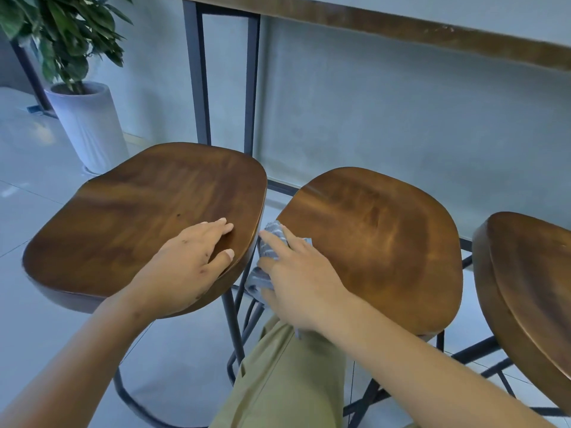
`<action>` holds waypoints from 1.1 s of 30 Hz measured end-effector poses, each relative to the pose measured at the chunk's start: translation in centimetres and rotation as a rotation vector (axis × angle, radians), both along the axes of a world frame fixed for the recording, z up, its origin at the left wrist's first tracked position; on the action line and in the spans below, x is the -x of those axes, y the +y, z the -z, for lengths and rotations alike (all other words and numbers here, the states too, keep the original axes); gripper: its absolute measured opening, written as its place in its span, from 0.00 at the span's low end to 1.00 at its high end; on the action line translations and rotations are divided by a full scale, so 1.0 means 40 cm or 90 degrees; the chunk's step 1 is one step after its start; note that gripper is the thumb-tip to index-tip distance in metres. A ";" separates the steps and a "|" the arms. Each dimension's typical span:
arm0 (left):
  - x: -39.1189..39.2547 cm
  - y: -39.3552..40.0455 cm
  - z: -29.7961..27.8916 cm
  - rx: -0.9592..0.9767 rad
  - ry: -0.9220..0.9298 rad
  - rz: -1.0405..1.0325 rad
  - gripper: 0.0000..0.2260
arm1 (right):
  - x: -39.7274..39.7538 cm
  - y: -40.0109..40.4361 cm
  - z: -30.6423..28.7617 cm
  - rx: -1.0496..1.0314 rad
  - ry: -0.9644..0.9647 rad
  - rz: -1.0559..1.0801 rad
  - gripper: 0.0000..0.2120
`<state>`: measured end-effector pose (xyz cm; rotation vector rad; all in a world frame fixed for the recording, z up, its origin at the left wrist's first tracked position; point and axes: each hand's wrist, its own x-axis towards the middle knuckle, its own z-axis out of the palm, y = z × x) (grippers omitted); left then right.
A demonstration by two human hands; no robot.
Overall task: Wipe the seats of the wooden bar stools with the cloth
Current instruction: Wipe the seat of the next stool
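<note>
- A grey-walled room with a pale tiled floor; three wooden bar stools stand in a row under a long wooden counter [401,29], seen from above by the person cleaning.
- The cloth [269,242] is a small blue-grey rag with pale stripes, bunched at the left edge of the middle stool seat [380,242] and hanging partly into the gap between stools.
- It looks soft, light and floppy; it should fold under the palm and needs flat pressure, not a tight pinch, to stay spread on the wood.
- The right hand [301,278] lies on top of the cloth, fingers spread and fairly straight, pressing it against the seat edge.
- The left hand [188,264] rests flat near the right edge of the left stool seat [133,217], fingers relaxed and holding nothing, seemingly steadying it.
- The seats are dark, glossy, gently dished wood, probably smooth and slippery under fabric.
- A third stool seat [531,291] sits just to the right, partly cut off.
- Black metal legs show beneath; a potted plant [71,35] stands far left.
</note>
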<state>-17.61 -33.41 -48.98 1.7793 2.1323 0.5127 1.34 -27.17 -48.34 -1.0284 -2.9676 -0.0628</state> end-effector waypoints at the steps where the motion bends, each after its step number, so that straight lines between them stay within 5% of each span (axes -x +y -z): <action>1: 0.001 0.001 0.001 -0.001 0.003 0.000 0.26 | 0.021 0.019 -0.007 0.020 -0.002 0.012 0.20; 20: 0.013 0.004 0.016 -0.031 0.063 0.026 0.28 | 0.019 0.158 -0.009 0.169 0.028 -0.171 0.07; 28: 0.013 -0.001 0.015 -0.027 0.066 0.029 0.34 | 0.096 0.368 0.008 0.090 -0.096 -0.019 0.20; 33: 0.007 -0.001 0.016 -0.021 0.086 0.021 0.35 | 0.108 0.427 0.005 0.061 -0.062 0.075 0.21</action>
